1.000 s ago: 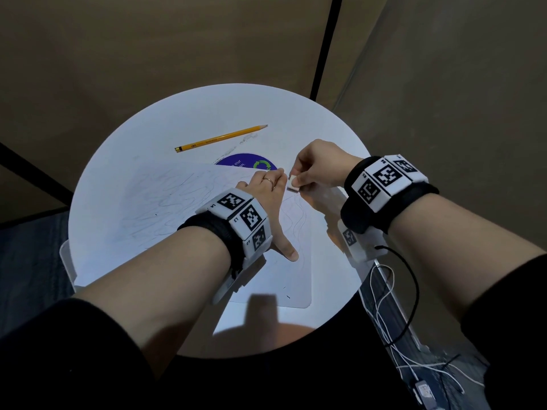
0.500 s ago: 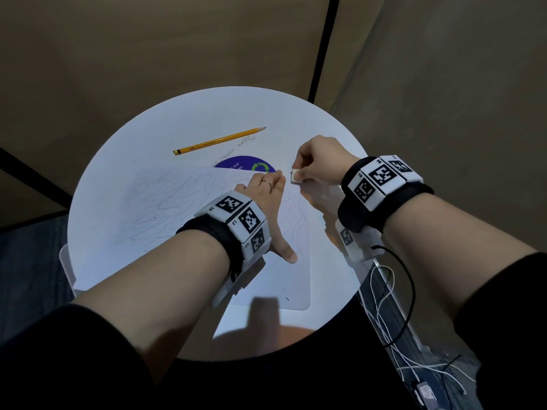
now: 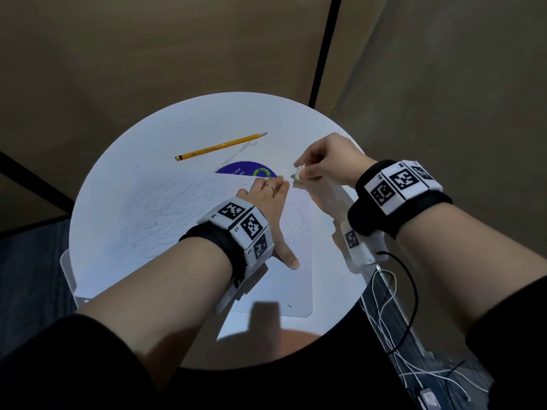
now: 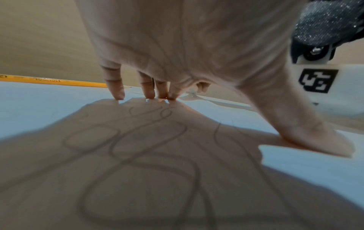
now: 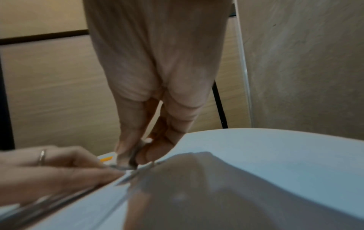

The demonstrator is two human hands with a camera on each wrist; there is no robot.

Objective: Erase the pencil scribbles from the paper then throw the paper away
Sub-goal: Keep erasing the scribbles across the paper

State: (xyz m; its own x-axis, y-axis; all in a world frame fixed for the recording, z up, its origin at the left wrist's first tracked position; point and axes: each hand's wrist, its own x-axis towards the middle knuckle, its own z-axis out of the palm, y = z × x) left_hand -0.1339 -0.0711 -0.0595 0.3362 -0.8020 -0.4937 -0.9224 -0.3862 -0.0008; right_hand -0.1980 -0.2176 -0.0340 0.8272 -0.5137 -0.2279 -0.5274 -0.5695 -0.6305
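A white paper point(image 3: 165, 220) with grey pencil scribbles point(image 4: 138, 140) lies on a round white table point(image 3: 189, 128). My left hand point(image 3: 266, 202) lies flat on the paper's right part, fingers straight and thumb spread, pressing it down. My right hand point(image 3: 322, 161) hovers at the paper's far right corner and pinches a small white eraser point(image 3: 297, 174) between thumb and fingers. In the right wrist view the eraser point(image 5: 133, 155) sits at the paper's edge, just beside the left fingertips point(image 5: 110, 172).
A yellow pencil point(image 3: 220, 146) lies on the table beyond the paper. A purple round sticker point(image 3: 245, 171) shows at the paper's far edge, with eraser crumbs near it. White cables point(image 3: 384, 306) hang off the table's right side. Brown walls stand close behind.
My right hand with the eraser has moved up and away along the paper's right edge to its far corner. The left hand has stayed pressed on the paper.
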